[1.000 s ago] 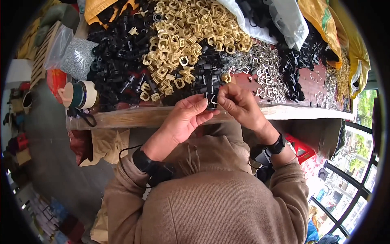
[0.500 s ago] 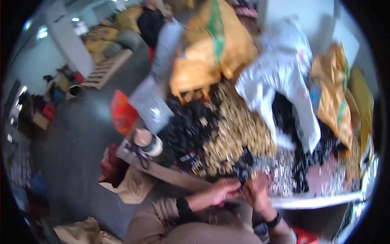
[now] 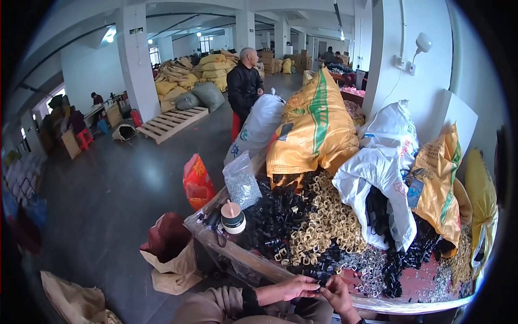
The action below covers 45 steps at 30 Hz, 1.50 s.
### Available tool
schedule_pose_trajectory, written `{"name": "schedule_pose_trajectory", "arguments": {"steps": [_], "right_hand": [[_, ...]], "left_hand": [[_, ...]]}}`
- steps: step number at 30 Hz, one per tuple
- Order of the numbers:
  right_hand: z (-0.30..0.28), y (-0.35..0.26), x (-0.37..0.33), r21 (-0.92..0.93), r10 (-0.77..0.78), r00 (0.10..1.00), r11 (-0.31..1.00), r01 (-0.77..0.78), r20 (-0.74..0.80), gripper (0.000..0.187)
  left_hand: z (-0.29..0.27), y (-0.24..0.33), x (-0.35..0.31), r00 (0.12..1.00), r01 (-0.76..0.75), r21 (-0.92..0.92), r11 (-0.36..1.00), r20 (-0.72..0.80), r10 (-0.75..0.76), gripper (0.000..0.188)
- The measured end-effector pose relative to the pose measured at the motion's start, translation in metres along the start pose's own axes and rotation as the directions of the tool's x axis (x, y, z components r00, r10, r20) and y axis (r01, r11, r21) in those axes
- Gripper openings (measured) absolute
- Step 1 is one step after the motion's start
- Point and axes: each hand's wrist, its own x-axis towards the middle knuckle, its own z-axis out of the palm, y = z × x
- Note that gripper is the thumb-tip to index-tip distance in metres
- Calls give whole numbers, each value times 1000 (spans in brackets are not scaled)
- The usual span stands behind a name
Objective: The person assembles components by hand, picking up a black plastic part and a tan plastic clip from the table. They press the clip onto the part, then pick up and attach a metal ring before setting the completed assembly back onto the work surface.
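My left hand (image 3: 293, 288) and my right hand (image 3: 336, 295) meet at the near edge of the worktable, fingers closed in a pinch. Between their fingertips sits a small dark piece, mostly covered, whose kind I cannot make out. Just beyond them lie loose black parts (image 3: 315, 268), seemingly plastic fittings. Past those spreads a big heap of gold-coloured buckle-like rings (image 3: 329, 216). Small silver metal rings (image 3: 372, 270) are scattered to the right of my hands, beside another strip of black parts (image 3: 398, 272).
An orange woven sack (image 3: 307, 135) and a white sack (image 3: 377, 173) stand on the table's far side. A lidded cup (image 3: 233, 218) and a clear bag of silver bits (image 3: 243, 186) are at left. An open paper sack (image 3: 172, 259) is on the floor. A person (image 3: 245, 83) is beyond the table.
My view has tilted upward, so the table and my hands appear lower and the far room shows. The earlier blur is gone. Both hands remain close together at the table edge.
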Motion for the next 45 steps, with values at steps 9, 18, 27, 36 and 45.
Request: {"name": "schedule_pose_trajectory", "arguments": {"steps": [9, 18, 27, 36, 45], "right_hand": [[-15, 26, 25, 294, 94, 988, 947, -127, 125, 18], [-83, 31, 76, -848, -336, 941, 508, 151, -35, 25], [-91, 42, 76, -886, -210, 972, 464, 4, -105, 28], [-90, 47, 68, -912, -272, 962, 398, 98, -15, 25], [-66, 29, 38, -878, -280, 951, 477, 19, -132, 21]], "left_hand": [[-11, 19, 2, 1000, 28, -55, 998, -6, -29, 20], [-37, 43, 31, 995, 67, -104, 992, -66, -74, 18], [-36, 46, 40, 979, 113, -101, 989, -156, -128, 18], [-17, 22, -1, 986, 17, -38, 999, -162, -23, 18], [-8, 1, -45, 975, -54, -58, 997, -220, 40, 18]]}}
